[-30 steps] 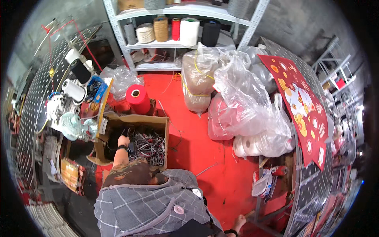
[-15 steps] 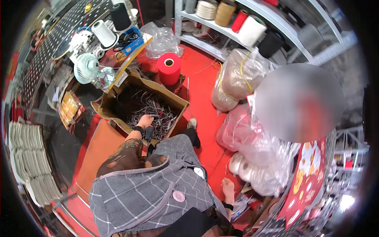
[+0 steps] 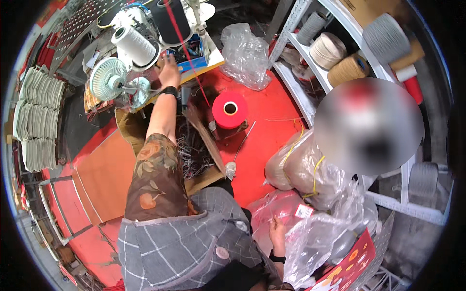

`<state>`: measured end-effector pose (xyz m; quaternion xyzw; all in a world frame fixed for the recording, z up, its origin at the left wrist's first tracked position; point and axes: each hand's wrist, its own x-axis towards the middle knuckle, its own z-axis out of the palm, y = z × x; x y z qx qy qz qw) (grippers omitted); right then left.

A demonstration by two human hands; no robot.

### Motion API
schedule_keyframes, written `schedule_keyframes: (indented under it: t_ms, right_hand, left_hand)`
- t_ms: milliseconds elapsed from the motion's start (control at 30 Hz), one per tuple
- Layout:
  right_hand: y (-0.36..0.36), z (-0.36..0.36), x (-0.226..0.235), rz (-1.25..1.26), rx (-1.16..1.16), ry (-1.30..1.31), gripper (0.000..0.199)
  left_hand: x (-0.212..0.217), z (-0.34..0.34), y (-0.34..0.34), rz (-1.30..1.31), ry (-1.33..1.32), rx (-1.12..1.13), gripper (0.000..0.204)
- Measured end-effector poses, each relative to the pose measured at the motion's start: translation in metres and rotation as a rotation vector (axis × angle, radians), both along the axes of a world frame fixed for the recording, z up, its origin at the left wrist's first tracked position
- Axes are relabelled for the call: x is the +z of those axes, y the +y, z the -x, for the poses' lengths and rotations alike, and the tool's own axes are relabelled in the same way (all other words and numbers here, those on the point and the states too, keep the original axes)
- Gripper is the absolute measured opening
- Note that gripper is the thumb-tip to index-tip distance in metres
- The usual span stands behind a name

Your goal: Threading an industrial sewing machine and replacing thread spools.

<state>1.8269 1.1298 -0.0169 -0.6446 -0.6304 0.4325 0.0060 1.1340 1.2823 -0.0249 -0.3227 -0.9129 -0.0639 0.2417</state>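
My left hand (image 3: 169, 72) reaches forward over the table edge, its fingers stretched out at the near side of a blue box (image 3: 194, 62) with dark small items in it. Beside it stand a white yarn cone (image 3: 134, 46) and a black yarn cone (image 3: 170, 22). A small pale green fan (image 3: 107, 79) is just left of my wrist. My right hand (image 3: 277, 234) is low at my right side, fingers curled in with nothing seen in them. Behind it is a clear plastic bag (image 3: 315, 242); whether they touch I cannot tell.
Under my left arm stands a cardboard box (image 3: 206, 140) of thread scraps. A red yarn cone (image 3: 229, 109) stands beyond it. Bagged bundles (image 3: 296, 162) lie to the right, by a metal shelf (image 3: 297, 80) of yarn cones. Stacked pale fabric (image 3: 41, 119) sits at far left.
My left hand has moved from above the scrap box forward to the table by the blue box. The view has turned right. My right hand now appears against the plastic bags.
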Motion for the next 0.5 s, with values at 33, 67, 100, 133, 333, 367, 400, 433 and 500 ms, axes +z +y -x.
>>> schedule_keyframes:
  t_ms: [33,67,100,133,333,367,400,433,500]
  right_hand:
    - [0.018,0.002,-0.002,0.005,0.021,-0.023,0.032]
    - [0.035,0.004,-0.002,-0.061,0.133,-0.025,0.032]
    - [0.051,0.006,-0.003,-0.136,0.241,-0.019,0.032]
    - [0.065,0.008,-0.003,-0.070,0.271,-0.065,0.030]
    - [0.171,0.047,-0.002,-0.007,0.681,-0.004,0.028]
    - [0.191,0.057,-0.001,0.016,0.704,0.039,0.028]
    - [0.214,0.070,0.000,0.039,0.716,0.039,0.028]
    - [0.238,0.085,0.001,-0.016,0.784,0.129,0.028]
    - [0.278,0.123,0.002,-0.034,0.890,0.210,0.030]
  left_hand:
    - [0.000,0.011,0.005,0.125,-0.073,0.058,0.048]
    - [0.000,0.024,0.007,0.309,-0.167,0.116,0.053]
    - [-0.004,0.029,0.005,0.296,-0.255,0.139,0.058]
    - [-0.004,0.037,0.007,0.349,-0.238,0.125,0.058]
    - [0.001,0.035,-0.014,0.325,-0.045,-0.098,0.042]
    - [0.007,0.027,-0.023,0.407,0.052,-0.089,0.030]
    - [0.014,0.017,-0.034,0.362,-0.051,-0.016,0.023]
    - [0.021,0.004,-0.048,0.327,-0.127,0.045,0.019]
    - [0.035,-0.043,-0.092,0.083,-0.304,0.124,0.018]
